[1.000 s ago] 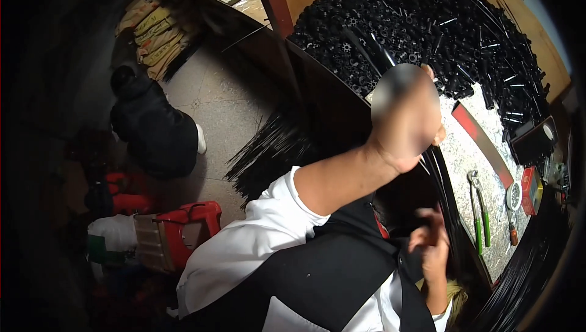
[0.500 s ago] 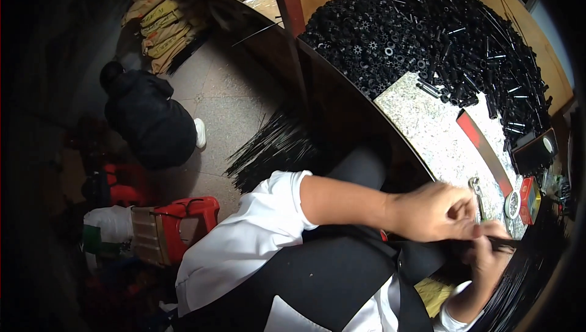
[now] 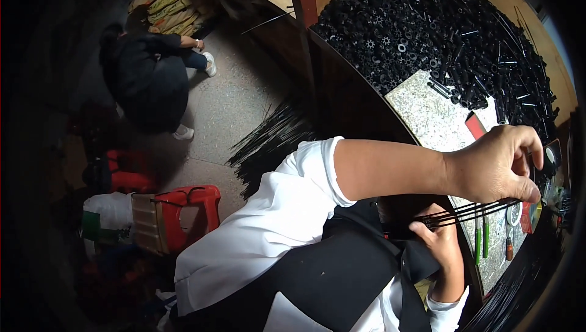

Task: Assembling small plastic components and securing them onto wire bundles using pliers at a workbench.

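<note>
Several thin black rods [image 3: 470, 213] stretch sideways between my hands, above my lap and the table edge. My right hand [image 3: 441, 240] is closed round them at their left part, thumb on top. My left hand [image 3: 497, 167] reaches across from the left, over the table. Its fingers are curled and its thumb lies along the rods near their right part; the grip underneath is partly hidden. Below the rods on the worktable [image 3: 421, 109] lie green-handled pliers [image 3: 482, 237] and a tool with an orange handle [image 3: 509, 249].
A big heap of black small parts [image 3: 427, 39] covers the table's far side. Black rods lie in a bundle on the floor [image 3: 268, 142] and at right [image 3: 519, 289]. Red stools [image 3: 189, 210] stand at left. A person in black [image 3: 146, 81] is bent over beyond them, near stacked sacks [image 3: 168, 5].
My hands have parted: the left moved right and up, the right moved left, with rods now stretched between them. The green and orange handles have come into view. The other person has turned.
</note>
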Tool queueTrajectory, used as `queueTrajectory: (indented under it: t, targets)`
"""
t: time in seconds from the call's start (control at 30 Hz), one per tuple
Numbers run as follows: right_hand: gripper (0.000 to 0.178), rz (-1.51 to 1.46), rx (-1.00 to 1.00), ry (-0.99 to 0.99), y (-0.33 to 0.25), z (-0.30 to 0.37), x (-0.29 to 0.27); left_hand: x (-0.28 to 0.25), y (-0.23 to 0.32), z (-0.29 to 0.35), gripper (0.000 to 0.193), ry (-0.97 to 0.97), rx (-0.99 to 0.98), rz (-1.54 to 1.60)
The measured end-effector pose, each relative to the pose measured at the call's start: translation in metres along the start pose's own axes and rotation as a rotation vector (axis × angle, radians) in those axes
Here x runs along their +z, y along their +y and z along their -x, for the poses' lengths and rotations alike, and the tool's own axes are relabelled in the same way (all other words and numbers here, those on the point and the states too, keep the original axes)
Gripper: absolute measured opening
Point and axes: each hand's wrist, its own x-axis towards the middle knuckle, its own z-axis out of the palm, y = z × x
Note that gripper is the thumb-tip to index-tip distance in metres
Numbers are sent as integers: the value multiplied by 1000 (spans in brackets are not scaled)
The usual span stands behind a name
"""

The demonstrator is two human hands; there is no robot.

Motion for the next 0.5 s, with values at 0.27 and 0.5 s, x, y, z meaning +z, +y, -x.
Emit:
queueTrajectory:
  t: [0.27,0.5]
  targets:
    - [62,-484,-389,203,1,14,-80,-2,4,-2,11,-141,-31,142]
    - [46,-632,-463,430,27,2,-93,-1,5,-8,13,-87,-1,-148]
